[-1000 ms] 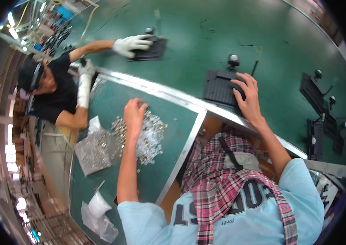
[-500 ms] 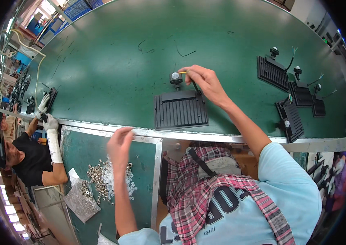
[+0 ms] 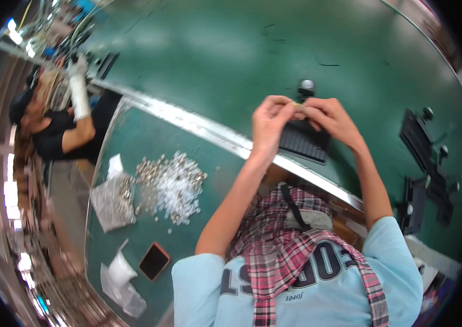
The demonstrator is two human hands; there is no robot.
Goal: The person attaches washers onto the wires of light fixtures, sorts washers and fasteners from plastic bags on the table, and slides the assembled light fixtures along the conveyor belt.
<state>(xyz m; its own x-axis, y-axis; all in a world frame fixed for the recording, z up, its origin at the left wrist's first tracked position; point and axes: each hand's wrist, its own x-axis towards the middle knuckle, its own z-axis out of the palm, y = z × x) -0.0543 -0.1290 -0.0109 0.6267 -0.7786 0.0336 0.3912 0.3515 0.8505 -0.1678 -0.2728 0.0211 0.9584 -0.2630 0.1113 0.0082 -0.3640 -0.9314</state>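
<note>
My left hand [image 3: 270,124] and my right hand [image 3: 335,118] meet fingertip to fingertip over the green table [image 3: 214,71]. A short yellow wire [image 3: 296,104] shows where their pinched fingers come together. My right fingers close on the wire; whatever my left fingertips pinch is too small to make out. Beneath my hands lies a black finned floodlight [image 3: 304,143], partly covered by them. Its motion sensor [image 3: 307,85], with a whitish dome, sticks out on the far side.
Several more floodlights [image 3: 416,139] lie at the right. On the lower side table are a pile of small white and metal parts [image 3: 179,188], a clear bag of parts [image 3: 112,204], a phone [image 3: 154,261] and a crumpled plastic bag [image 3: 122,278]. A gloved co-worker [image 3: 62,131] works at the left.
My left hand has moved from over the side table up to the wire beside my right hand. My view has turned, so the table edge now slants. The right hand stays at the wire.
</note>
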